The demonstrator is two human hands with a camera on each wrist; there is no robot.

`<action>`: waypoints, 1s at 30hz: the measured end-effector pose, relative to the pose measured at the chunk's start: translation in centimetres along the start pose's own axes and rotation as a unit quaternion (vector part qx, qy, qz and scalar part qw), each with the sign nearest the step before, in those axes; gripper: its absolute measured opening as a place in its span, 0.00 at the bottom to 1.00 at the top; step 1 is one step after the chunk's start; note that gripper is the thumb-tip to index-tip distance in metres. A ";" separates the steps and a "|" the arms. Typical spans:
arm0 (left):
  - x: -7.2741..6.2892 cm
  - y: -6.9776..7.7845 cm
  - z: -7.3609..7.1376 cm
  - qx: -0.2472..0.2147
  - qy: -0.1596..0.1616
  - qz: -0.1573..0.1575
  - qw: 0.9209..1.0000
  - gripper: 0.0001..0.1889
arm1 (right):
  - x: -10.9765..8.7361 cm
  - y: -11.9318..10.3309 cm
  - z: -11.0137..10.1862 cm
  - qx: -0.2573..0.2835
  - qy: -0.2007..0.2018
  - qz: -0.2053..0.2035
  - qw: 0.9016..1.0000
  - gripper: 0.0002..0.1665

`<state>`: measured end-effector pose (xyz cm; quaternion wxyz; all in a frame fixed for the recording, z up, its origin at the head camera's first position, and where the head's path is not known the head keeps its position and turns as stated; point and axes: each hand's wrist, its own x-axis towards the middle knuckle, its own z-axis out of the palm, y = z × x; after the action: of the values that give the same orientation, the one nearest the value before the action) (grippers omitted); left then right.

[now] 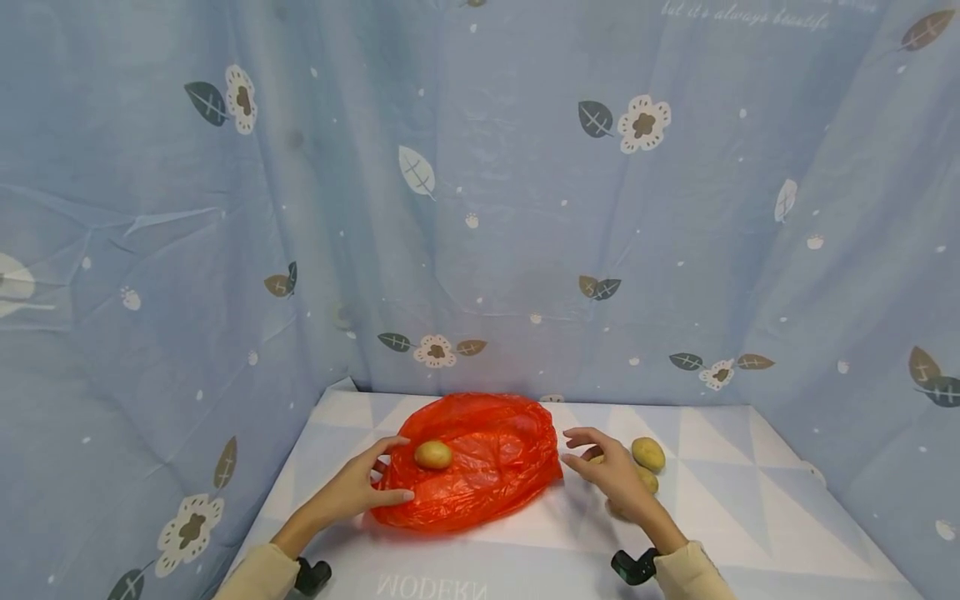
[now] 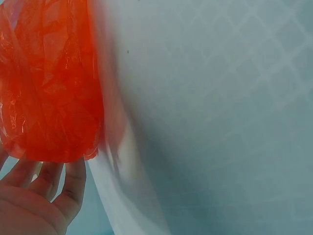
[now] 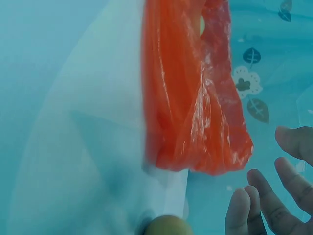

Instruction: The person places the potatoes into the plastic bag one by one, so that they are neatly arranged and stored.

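Note:
A red plastic bag [image 1: 495, 467] lies spread on the table, with one yellow potato [image 1: 433, 455] in its opening or on top of it. My left hand [image 1: 345, 493] is at the bag's left end, thumb and fingers apart. In the left wrist view, its fingers [image 2: 73, 188] reach the edge of the bag [image 2: 51, 88]. Just off the bag's right end is my right hand [image 1: 615, 477], fingers spread and holding nothing. Beside and partly behind this hand sit potatoes [image 1: 648, 454]; the right wrist view shows one potato [image 3: 168, 226] at its bottom edge.
The table [image 1: 720, 517] has a pale geometric-patterned cover. Blue flowered curtains [image 1: 510, 208] stand behind it and on both sides. A dark wrist device [image 1: 634, 567] is strapped near each sleeve cuff.

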<state>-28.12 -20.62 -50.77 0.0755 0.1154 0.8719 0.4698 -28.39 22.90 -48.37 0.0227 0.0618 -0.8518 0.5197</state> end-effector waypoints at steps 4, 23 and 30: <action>0.0 -0.1 0.0 0.002 0.000 0.001 1.000 0.44 | -0.9 0.3 -1.0 -0.008 0.007 0.016 1.000 0.24; -0.1 -0.6 -0.1 0.007 -0.004 -0.008 1.000 0.44 | -4.9 3.6 -5.4 -0.056 0.029 0.062 0.996 0.25; 0.1 -0.7 -0.3 0.010 -0.007 0.007 1.000 0.44 | -6.0 4.5 -6.7 -0.076 0.037 0.063 0.994 0.28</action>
<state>-28.35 -21.23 -51.20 0.0771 0.1259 0.8752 0.4607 -23.20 31.33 -49.89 0.0262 -0.0136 -0.8896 0.4558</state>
